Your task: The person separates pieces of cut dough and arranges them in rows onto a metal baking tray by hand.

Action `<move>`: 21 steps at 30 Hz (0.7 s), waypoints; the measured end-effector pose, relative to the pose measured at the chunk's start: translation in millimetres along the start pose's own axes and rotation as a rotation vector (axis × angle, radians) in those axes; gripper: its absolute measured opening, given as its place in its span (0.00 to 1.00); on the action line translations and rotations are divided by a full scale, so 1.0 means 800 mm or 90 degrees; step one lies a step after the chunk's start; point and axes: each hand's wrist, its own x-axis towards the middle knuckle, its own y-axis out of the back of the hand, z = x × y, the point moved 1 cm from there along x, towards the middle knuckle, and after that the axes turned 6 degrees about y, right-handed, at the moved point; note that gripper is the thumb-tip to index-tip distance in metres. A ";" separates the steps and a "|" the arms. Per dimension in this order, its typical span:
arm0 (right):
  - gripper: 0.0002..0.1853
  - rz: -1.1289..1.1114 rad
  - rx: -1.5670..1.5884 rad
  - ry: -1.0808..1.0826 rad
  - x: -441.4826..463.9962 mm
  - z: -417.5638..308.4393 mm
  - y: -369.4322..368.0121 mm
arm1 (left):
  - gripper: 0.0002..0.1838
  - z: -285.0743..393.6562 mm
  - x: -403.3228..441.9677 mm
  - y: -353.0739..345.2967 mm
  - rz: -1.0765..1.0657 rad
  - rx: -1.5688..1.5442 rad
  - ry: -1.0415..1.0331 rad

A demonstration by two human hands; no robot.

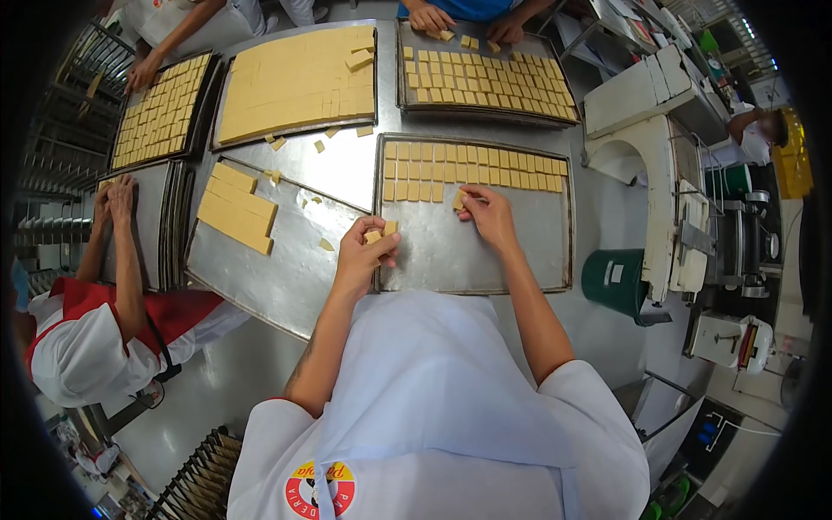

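A metal tray point(477, 269) lies in front of me with rows of small yellow dough pieces point(472, 156) across its far part. My left hand point(368, 249) is closed around a few dough pieces point(390, 228) over the tray's left edge. The fingers of my right hand point(487, 215) pinch one dough piece point(458, 201) at the right end of the nearest, partly filled row. Left of this tray, larger dough strips point(236, 208) rest on another tray point(260, 290), with small scraps point(326, 244) beside them.
A big cut dough slab point(295, 82) and filled trays point(485, 82) stand at the back. Co-workers' hands point(505, 30) are at the far side, others point(117, 195) at left by stacked trays point(147, 225). A green bin point(614, 279) stands right of the table.
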 end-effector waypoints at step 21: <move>0.15 -0.053 -0.454 0.200 0.006 -0.015 -0.016 | 0.17 -0.006 -0.008 0.004 0.017 -0.004 0.022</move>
